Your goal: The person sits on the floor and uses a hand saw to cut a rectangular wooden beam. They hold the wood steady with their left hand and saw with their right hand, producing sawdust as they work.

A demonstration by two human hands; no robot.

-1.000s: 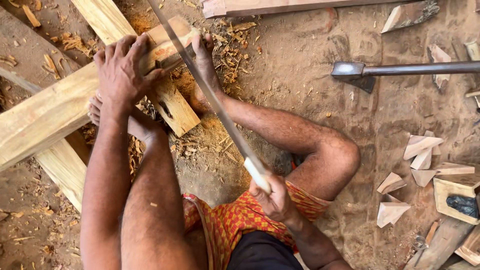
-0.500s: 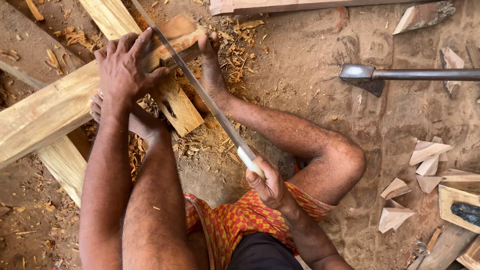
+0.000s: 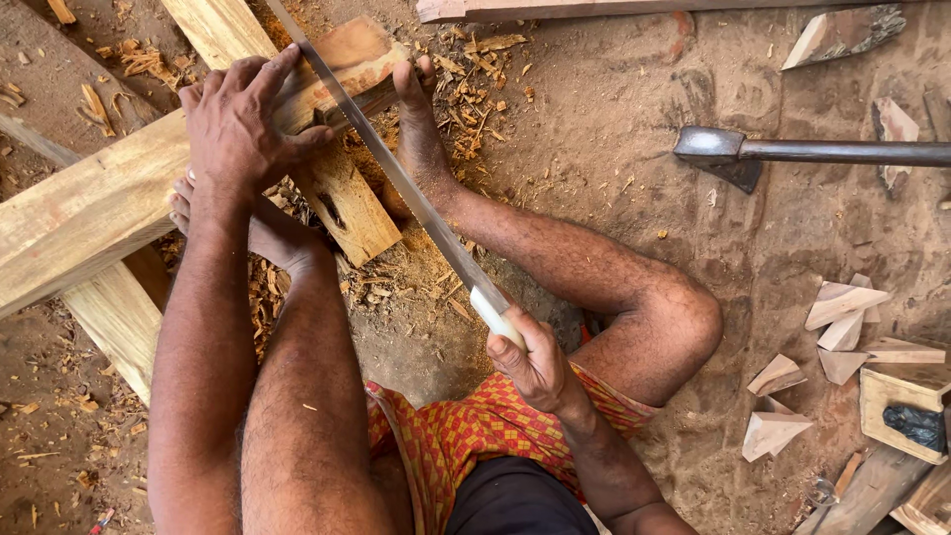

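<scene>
Cloth: an orange-red checked cloth (image 3: 466, 436) wraps the person's waist at the bottom of the view.
Right hand: the right hand (image 3: 535, 362) is near the body, its grip closed around the pale handle (image 3: 495, 312) of the saw.
Saw: the saw (image 3: 396, 178) runs as a long thin blade from the handle up and to the left, crossing the beam at a slant and passing out of the top of the view.
Left hand: the left hand (image 3: 238, 124) lies palm down on the beam, fingers spread and curled over its top; this grip presses the wood, just left of the blade.
Beam: the beam (image 3: 89, 213) is pale, squared wood lying across the left of the view on 2 planks (image 3: 342, 198) that run under it.
Feet: the right foot (image 3: 421, 139) rests against the beam's end, just right of the blade; the left foot (image 3: 253, 223) sits under the beam by the near plank.
Floor: the floor (image 3: 594, 149) is packed brown earth with shavings (image 3: 475, 84) scattered around the cut.
Offcuts: small wedge-shaped offcuts (image 3: 842, 317) lie at the right, well apart from the hands.
Axe: an axe (image 3: 723, 154) with a dark metal haft lies farther right, head toward the beam.
Far plank: a long strip (image 3: 594, 8) lies along the top edge.
</scene>
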